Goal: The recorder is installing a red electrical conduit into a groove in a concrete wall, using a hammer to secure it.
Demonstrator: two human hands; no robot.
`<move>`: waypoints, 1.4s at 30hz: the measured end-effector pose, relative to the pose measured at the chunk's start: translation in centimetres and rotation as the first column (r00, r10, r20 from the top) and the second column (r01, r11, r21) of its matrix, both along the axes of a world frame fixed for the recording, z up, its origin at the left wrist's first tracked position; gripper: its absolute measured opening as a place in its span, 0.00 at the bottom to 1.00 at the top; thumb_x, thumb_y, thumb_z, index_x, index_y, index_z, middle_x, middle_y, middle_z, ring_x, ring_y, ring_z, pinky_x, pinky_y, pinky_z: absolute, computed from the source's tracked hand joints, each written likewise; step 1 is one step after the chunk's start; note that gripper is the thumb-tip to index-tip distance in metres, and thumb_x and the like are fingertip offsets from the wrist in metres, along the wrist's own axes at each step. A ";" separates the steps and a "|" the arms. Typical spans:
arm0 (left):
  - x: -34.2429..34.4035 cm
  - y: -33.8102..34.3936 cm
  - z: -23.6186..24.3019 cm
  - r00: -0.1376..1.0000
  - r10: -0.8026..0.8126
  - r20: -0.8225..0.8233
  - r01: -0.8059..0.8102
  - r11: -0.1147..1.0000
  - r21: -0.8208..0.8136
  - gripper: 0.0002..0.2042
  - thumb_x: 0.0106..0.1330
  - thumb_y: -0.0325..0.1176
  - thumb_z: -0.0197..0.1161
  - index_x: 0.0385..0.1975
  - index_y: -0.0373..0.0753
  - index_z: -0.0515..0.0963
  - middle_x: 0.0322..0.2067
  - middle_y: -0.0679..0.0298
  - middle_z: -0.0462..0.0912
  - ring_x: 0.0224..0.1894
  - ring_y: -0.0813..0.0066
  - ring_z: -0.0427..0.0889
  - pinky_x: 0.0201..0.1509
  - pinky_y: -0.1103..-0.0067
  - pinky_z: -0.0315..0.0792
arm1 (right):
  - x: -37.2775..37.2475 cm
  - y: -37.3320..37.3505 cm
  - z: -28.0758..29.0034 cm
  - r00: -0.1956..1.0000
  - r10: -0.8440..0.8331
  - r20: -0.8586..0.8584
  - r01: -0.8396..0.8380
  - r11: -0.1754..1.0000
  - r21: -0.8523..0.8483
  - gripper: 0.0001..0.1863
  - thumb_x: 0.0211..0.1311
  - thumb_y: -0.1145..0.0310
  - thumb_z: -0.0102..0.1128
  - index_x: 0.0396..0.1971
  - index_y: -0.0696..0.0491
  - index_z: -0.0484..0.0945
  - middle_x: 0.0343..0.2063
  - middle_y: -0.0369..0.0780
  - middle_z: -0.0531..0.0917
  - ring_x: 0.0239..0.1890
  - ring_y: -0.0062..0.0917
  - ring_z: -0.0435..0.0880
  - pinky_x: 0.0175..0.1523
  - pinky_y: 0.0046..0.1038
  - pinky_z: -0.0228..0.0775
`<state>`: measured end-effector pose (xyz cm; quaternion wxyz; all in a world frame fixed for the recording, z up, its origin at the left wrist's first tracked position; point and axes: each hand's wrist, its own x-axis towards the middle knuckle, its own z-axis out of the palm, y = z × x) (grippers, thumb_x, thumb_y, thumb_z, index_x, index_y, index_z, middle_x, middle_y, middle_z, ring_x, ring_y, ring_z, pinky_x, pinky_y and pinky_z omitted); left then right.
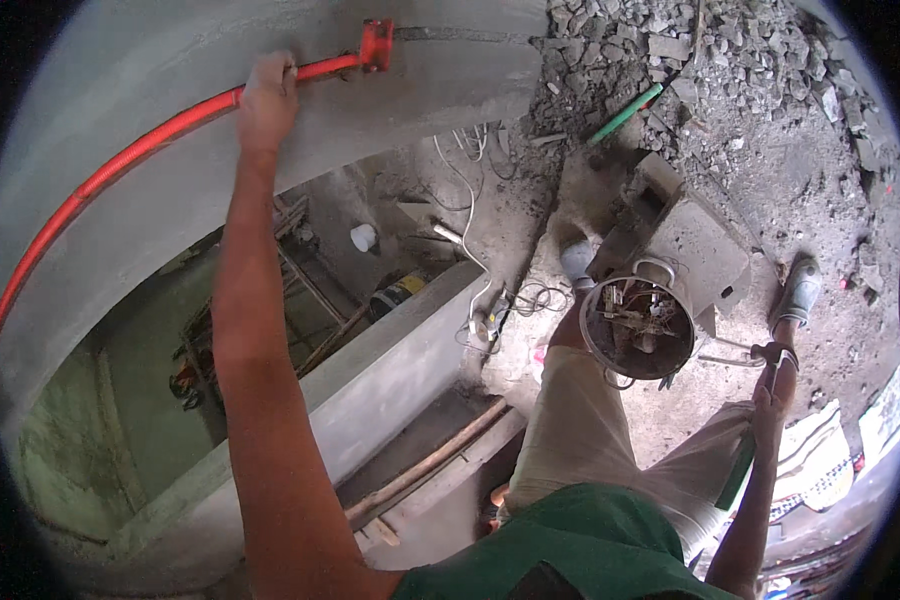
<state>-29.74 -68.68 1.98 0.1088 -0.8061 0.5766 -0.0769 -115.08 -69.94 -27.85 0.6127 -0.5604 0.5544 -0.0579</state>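
Observation:
My left hand (268, 100) reaches up to the grey wall, its fingers pinched together over the orange corrugated conduit (135, 150). A small thing shows at the fingertips, too small to name. The conduit lies in a groove and ends at a red-orange electrical box (376, 46) set in the wall. Low on the right, my right hand (767, 400) is closed around a hammer (738, 470) near its dark head; the green handle points down past the wrist. Between my legs and the wall stands a metal pot (587, 335) holding wire, nails and small bits.
The pot rests by a dusty grey box-like stand (700, 250). Broken rubble (770, 70) covers the floor at the upper right, with a green tube (625, 113) in it. A low wall (400, 350), a wooden pole (430, 460), loose cables (535, 298) and a white cup (364, 237) lie left.

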 end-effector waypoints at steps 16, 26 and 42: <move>0.3 2.3 -2.8 0.928 -0.256 0.271 0.256 0.966 0.035 0.09 0.64 0.30 0.59 0.43 0.41 0.79 0.41 0.59 0.82 0.43 0.54 0.79 0.47 0.65 0.75 | 0.4 -1.5 2.5 0.913 0.209 -0.351 -0.197 0.978 0.072 0.33 0.63 0.59 0.50 0.66 0.58 0.60 0.55 0.47 0.70 0.52 0.32 0.74 0.54 0.31 0.68; 0.5 2.3 -2.2 0.948 -0.172 0.269 0.142 0.982 0.125 0.12 0.63 0.30 0.60 0.46 0.43 0.78 0.42 0.59 0.81 0.47 0.57 0.78 0.48 0.65 0.75 | 23.6 -13.9 10.1 0.993 0.074 0.096 -0.060 0.987 -0.147 0.20 0.72 0.56 0.49 0.47 0.59 0.74 0.30 0.37 0.77 0.31 0.20 0.74 0.36 0.23 0.68; 2.0 3.8 -4.0 0.961 -0.141 0.240 0.186 0.966 -0.178 0.13 0.67 0.35 0.58 0.49 0.39 0.75 0.40 0.58 0.83 0.46 0.52 0.80 0.50 0.62 0.75 | 59.8 0.1 16.9 0.685 -0.260 0.680 -0.042 0.918 0.393 0.24 0.74 0.48 0.44 0.34 0.55 0.73 0.15 0.33 0.72 0.13 0.16 0.69 0.19 0.20 0.60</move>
